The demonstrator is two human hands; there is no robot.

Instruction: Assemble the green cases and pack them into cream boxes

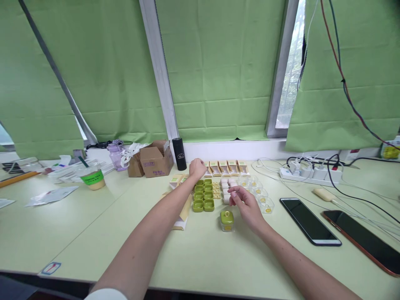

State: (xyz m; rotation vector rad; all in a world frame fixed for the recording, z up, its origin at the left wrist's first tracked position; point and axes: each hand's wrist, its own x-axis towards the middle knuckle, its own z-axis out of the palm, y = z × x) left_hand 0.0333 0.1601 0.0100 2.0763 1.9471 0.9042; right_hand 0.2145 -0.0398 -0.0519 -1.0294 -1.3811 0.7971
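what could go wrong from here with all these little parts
The left hand reaches past the green pieces, so drawing it back might disturb their rows. The right hand is close to the green-lidded box; a slip could tip it. Bumping the upright black tumbler might topple it.

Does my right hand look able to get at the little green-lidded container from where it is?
Probably yes: the right hand is close to the green-lidded container, and nothing visible lies between them.
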